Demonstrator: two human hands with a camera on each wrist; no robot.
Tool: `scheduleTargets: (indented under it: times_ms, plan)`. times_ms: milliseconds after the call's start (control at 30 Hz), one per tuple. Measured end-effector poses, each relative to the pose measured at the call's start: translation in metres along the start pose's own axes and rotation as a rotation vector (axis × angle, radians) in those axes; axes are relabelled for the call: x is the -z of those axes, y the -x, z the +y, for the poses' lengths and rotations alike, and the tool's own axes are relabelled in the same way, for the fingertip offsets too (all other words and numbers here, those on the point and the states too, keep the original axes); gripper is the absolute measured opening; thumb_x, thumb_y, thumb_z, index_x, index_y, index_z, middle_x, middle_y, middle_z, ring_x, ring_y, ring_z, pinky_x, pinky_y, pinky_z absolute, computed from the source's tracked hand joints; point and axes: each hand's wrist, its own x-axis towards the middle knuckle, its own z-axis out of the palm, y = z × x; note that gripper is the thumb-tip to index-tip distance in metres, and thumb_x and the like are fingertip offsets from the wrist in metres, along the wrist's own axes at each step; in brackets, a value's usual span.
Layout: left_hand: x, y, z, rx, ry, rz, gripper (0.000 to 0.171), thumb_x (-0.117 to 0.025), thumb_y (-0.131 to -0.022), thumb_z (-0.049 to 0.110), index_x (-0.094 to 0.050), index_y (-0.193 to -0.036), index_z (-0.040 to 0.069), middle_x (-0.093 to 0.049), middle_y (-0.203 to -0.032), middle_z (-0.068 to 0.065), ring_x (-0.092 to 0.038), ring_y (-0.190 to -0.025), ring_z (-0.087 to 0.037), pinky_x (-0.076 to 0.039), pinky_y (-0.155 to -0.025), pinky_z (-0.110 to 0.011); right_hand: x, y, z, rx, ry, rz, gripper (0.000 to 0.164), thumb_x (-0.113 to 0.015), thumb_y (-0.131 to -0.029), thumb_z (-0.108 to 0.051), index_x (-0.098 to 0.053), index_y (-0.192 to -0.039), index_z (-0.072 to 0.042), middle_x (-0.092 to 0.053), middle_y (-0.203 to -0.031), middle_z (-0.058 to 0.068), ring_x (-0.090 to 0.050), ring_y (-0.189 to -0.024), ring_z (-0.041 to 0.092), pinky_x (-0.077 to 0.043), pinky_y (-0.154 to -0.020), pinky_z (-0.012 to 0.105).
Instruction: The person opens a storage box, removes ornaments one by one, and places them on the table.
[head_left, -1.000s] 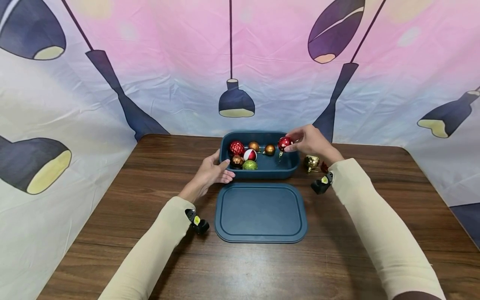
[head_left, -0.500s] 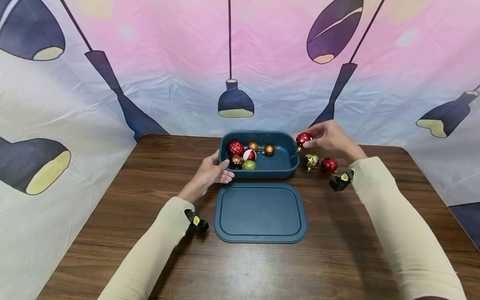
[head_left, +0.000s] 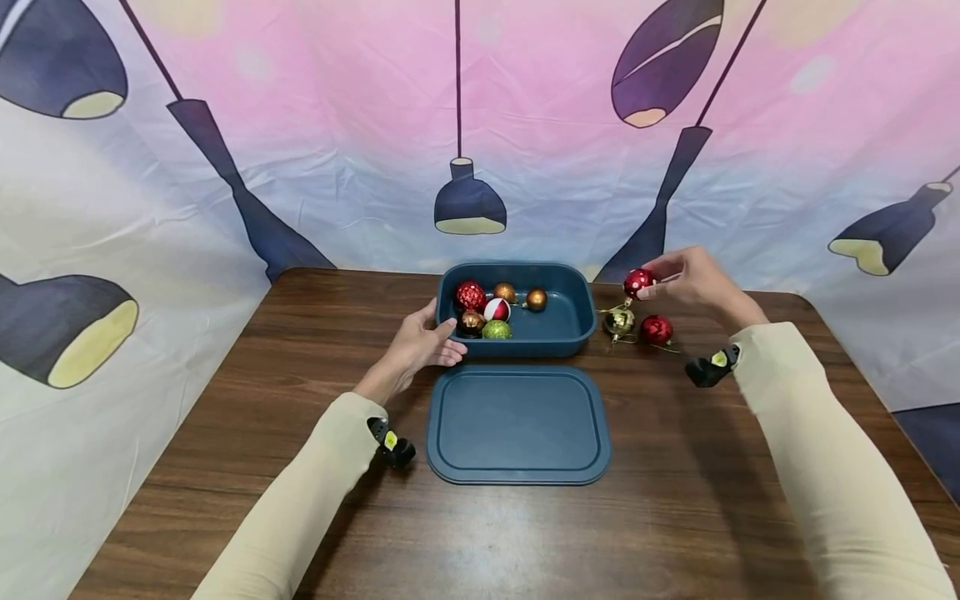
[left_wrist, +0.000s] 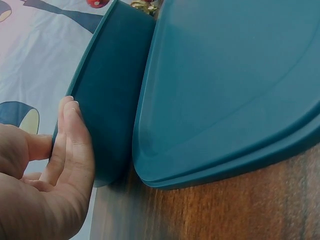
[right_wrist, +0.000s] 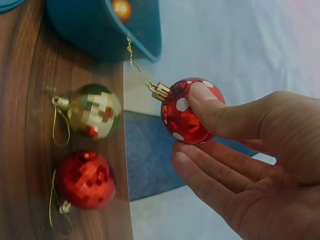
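My right hand [head_left: 701, 279] pinches a red bauble with white dots [right_wrist: 192, 111] between thumb and fingers, in the air right of the blue box [head_left: 555, 346]. A gold cord hangs from its cap towards the box. Below it on the table lie a gold mirrored bauble [right_wrist: 95, 111] and a red mirrored bauble [right_wrist: 86, 180]. My left hand [head_left: 420, 343] holds the box at its left front corner. Inside the box sit a red glitter bauble [head_left: 469, 295], a red-and-white one [head_left: 497, 310], a green one [head_left: 497, 329] and several copper or gold ones [head_left: 536, 299].
A flat blue lid [head_left: 519, 425] lies on the wooden table [head_left: 480, 542] just in front of the box. Behind the table's back edge hangs a cloth backdrop [head_left: 360, 192] printed with lamps.
My right hand has carried the red dotted bauble out from over the box to the right, above the gold bauble. The red mirrored bauble came into sight. My left hand stays put.
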Motion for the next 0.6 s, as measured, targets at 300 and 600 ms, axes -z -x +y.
scheduleTargets:
  times_ms: [300,600]
  plan:
    - [0.0,0.0,0.0,-0.005,0.002,-0.003,0.068,-0.05,-0.109,0.021,-0.011,-0.165,0.022,-0.073,-0.075,-0.01,-0.071,-0.06,-0.015,-0.061,-0.061,-0.026,0.009,0.011,0.018,-0.026,-0.021,0.012,0.051,-0.084,-0.085,-0.015,-0.065,-0.125,0.011,-0.069,-0.118,0.026,-0.062,-0.11,0.035,-0.047,-0.087,0.033]
    - [0.001,0.001,0.0,-0.012,-0.014,-0.007,0.068,-0.049,-0.109,0.023,-0.01,-0.165,0.022,-0.074,-0.077,-0.011,-0.072,-0.064,-0.018,-0.061,-0.064,-0.027,0.016,0.022,0.041,-0.04,0.038,-0.023,0.051,-0.082,-0.088,-0.019,-0.065,-0.126,0.011,-0.069,-0.118,0.026,-0.063,-0.112,0.04,-0.05,-0.085,0.032]
